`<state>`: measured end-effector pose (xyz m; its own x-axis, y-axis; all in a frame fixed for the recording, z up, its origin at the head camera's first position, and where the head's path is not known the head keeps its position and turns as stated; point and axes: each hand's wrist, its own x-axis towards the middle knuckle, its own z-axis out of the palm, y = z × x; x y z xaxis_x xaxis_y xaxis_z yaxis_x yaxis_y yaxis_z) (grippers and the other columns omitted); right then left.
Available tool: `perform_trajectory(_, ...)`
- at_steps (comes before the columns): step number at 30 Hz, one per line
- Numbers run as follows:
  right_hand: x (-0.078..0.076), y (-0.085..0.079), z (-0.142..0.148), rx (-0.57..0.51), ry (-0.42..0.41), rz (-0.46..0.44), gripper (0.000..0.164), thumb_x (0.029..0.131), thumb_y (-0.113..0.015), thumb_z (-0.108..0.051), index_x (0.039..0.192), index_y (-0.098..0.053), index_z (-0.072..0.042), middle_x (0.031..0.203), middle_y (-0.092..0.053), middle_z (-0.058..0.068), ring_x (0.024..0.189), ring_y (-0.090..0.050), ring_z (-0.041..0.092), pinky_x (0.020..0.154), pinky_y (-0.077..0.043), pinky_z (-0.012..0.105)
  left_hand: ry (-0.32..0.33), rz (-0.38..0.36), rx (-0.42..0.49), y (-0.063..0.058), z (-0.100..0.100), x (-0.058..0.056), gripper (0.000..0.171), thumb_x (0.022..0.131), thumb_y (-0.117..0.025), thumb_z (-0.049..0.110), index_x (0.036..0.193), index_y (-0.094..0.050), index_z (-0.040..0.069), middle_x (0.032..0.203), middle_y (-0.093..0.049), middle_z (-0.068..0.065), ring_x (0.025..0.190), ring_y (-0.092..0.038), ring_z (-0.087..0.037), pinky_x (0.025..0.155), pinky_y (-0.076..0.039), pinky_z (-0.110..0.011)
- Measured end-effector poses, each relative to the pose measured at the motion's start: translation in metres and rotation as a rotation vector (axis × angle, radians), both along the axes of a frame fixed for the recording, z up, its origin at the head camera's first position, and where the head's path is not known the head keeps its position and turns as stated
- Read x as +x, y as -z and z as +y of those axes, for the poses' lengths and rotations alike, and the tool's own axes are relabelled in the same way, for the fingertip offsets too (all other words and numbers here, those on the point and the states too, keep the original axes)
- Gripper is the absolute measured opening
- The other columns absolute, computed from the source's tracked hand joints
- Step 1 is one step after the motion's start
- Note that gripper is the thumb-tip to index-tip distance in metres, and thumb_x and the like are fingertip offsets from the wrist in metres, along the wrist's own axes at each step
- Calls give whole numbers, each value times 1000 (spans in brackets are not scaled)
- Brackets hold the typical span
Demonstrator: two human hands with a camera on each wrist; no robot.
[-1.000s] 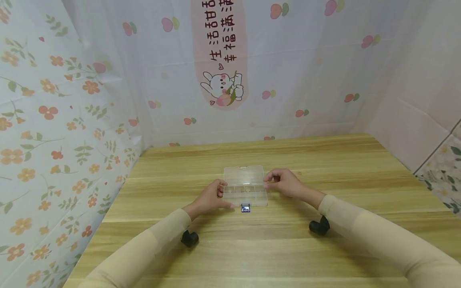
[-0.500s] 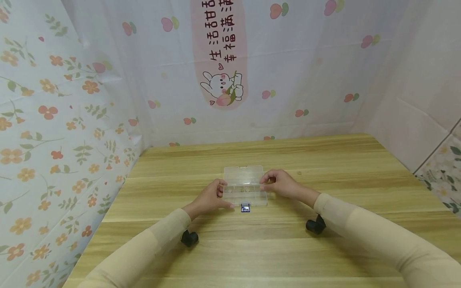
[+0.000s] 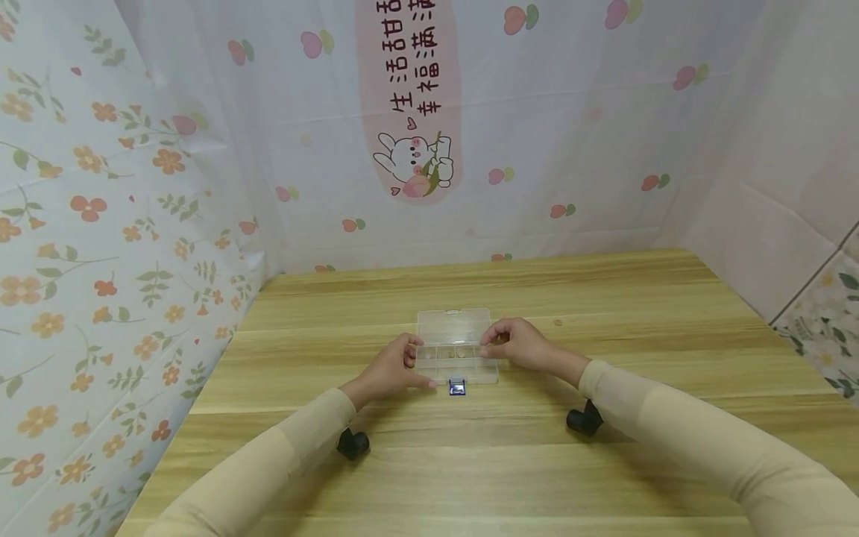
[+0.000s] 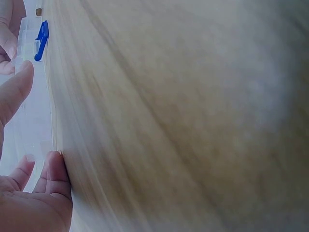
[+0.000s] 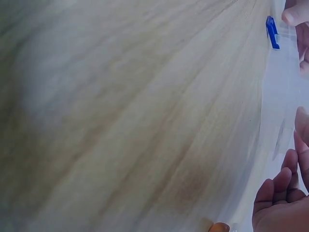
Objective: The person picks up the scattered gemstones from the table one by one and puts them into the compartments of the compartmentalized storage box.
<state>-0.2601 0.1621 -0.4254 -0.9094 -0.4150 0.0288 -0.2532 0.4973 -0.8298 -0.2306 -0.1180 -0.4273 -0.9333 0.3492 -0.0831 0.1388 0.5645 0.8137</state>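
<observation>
A clear plastic compartment box [image 3: 456,371] lies on the table, its lid [image 3: 453,326] swung back and a blue latch [image 3: 458,387] at its front edge. My left hand [image 3: 392,369] grips the box's left end, thumb at the front edge, fingers at the side. Over the right-hand compartments, my right hand [image 3: 523,344] has thumb and forefinger close together and its other fingers curled. Whether anything small or clear is between those fingertips cannot be made out. Faint round shapes show in the rear compartments. In the left wrist view the thumb [image 4: 19,89] overlaps the box wall.
A wood-grain table [image 3: 470,462] extends around the box. Patterned cloth [image 3: 302,149] hangs behind it and on the left. A small amber-brown object or mark [image 5: 219,227] shows beyond the box's right side. Black devices [image 3: 353,444] are strapped under both wrists.
My right hand has shifted left, from the box's right edge to over its right-hand compartments. The left hand and the box have stayed in place.
</observation>
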Motion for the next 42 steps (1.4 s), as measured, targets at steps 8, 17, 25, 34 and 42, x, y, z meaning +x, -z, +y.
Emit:
perform_trajectory(8,0,1,-1,9,4,24,11,84,-77,-12,90,-72,-5,81,-57,3,70,-43,18,63,-36,29,-2,-2,-2,0,0,1,74,69,-90,16,128,-48,4,103,-47,-6,88,-44,-20,77,-40,-33)
perform_trajectory(17,2,-2,-2,14,15,19,11,84,-77,-11,90,-71,-4,81,-58,4,71,-44,19,64,-37,30,1,-1,-11,-1,0,1,74,69,-90,17,128,-48,4,103,-47,-7,88,-44,-20,78,-41,-34)
perform_trajectory(25,3,-1,-3,6,16,19,12,83,-77,-11,91,-71,-4,81,-58,4,70,-44,19,63,-37,30,1,-1,-18,-1,0,1,74,69,-90,19,128,-47,4,103,-46,-6,89,-44,-20,78,-40,-34)
perform_trajectory(34,3,-1,-2,-1,22,8,14,83,-78,-12,92,-71,-4,82,-58,4,71,-44,19,63,-38,30,7,-2,-4,-1,-1,1,74,69,-90,18,127,-48,4,101,-45,-6,88,-44,-19,78,-40,-34)
perform_trajectory(42,3,-6,2,29,65,18,17,81,-81,-17,91,-72,-6,86,-62,3,72,-47,18,64,-40,30,-2,6,-7,-1,0,1,73,68,-91,18,127,-48,4,101,-46,-6,88,-44,-19,78,-40,-34)
